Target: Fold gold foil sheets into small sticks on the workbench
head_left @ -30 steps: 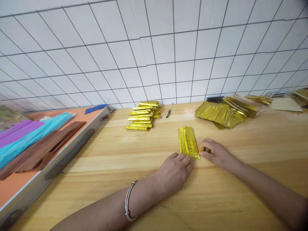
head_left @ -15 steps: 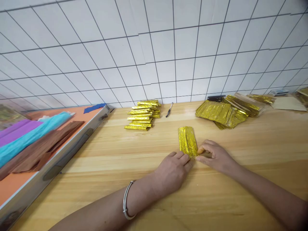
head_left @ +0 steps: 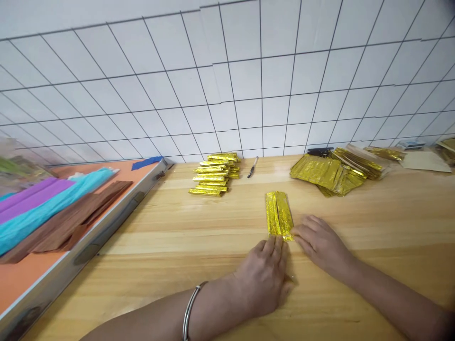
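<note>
In the head view, presses with the left hand [head_left: 261,277], fingers close together and laid over the near edge of a gold foil piece [head_left: 279,213], apparently to pin it flat on the table [head_left: 159,246]. Touches the near right corner with the right hand [head_left: 325,248], fingers bent and narrowly set, probably to steady it; cannot tell of any pinch under either hand. Lies lengthwise just beyond both hands. Beyond the left hand, shows narrow gold strips [head_left: 209,177] piled in rows, perhaps for tidiness; beyond the right, flat gold pieces [head_left: 323,175], seemingly set aside within reach; between these, a pen [head_left: 252,168].
</note>
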Available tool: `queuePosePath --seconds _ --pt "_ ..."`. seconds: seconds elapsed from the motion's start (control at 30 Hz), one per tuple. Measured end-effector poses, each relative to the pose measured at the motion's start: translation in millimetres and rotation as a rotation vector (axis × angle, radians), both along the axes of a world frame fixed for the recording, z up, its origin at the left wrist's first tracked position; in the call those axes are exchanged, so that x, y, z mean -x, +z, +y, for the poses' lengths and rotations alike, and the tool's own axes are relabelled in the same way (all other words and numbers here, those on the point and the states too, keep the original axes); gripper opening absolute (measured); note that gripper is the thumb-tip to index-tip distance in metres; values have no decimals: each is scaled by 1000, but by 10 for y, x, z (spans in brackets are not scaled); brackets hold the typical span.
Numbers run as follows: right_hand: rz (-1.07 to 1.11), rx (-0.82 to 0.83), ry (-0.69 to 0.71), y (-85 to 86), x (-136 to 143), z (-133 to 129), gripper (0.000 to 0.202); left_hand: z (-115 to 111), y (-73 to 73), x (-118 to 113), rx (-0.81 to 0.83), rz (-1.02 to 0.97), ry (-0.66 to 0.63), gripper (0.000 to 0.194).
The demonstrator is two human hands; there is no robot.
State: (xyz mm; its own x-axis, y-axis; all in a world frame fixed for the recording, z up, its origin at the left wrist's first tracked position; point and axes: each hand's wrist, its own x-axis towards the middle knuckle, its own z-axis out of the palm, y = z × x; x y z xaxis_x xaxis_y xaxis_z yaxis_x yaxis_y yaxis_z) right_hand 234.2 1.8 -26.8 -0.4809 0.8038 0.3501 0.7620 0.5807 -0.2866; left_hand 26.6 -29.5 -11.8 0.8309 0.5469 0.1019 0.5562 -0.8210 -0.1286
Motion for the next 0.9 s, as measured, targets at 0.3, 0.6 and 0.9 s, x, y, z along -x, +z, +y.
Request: queuePosePath --seconds 0.3,0.6,0.9 --pt "-226 -19 99 26 64 -131 24 -73 11 -16 8 25 44 63" --pt "-202 57 124 133 71 -103 23 -9 73 64 58 13 36 62" --pt "-151 121 233 155 -84 36 28 81 179 80 130 23 2 64"
